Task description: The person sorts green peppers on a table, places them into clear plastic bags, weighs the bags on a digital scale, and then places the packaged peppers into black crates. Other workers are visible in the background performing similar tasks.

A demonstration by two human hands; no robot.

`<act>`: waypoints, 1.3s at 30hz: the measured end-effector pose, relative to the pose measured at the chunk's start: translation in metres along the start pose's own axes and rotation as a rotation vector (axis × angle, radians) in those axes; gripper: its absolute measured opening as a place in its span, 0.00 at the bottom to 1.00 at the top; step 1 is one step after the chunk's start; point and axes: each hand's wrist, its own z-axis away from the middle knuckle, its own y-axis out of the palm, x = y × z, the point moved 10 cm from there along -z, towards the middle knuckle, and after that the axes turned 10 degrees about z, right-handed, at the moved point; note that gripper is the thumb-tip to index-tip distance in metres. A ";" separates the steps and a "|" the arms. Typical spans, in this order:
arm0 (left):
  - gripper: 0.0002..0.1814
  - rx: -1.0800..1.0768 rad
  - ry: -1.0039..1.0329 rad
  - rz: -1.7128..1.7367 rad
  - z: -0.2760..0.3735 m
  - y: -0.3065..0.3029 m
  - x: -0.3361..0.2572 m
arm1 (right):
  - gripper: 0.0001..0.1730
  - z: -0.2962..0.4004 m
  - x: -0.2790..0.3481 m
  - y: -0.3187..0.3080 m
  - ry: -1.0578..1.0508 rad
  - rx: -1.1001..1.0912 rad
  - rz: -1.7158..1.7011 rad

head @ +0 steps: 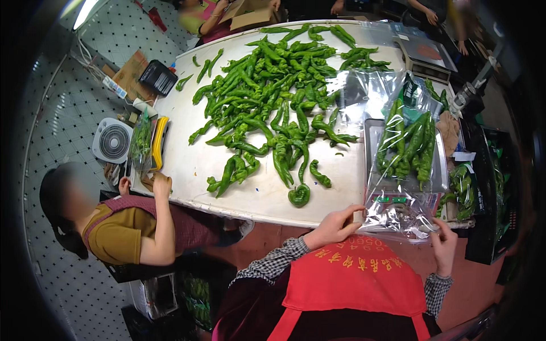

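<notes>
My left hand (335,226) pinches the left edge of a clear plastic bag (396,213) near its lower end, and my right hand (443,245) grips the opposite edge. Long green peppers (416,147) lie inside the bag, which rests on the metal pan of a weighing scale (442,170). The scale's display shows green light through the film. More clear film (367,93) spreads behind it. To the left, a large heap of green peppers (273,85) covers the middle of the white table (256,204).
A co-worker (123,230) sits at left beside a yellow scale (159,143) and bagged peppers (141,140). Another scale (422,51) stands at the back right. Bagged peppers (464,187) and a black crate (490,238) are at right. A cardboard box (251,17) and people stand across the table.
</notes>
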 end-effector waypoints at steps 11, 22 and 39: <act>0.10 -0.760 -0.002 -0.492 0.056 -0.234 0.065 | 0.12 -0.037 0.059 0.016 -0.157 -0.220 0.030; 0.18 -0.788 -0.051 -0.560 -0.019 -0.366 0.085 | 0.11 -0.067 0.130 0.068 -0.122 -0.139 0.060; 0.13 -0.710 -0.064 -1.291 -0.164 -0.449 0.105 | 0.12 -0.068 0.125 0.091 0.035 -0.160 0.051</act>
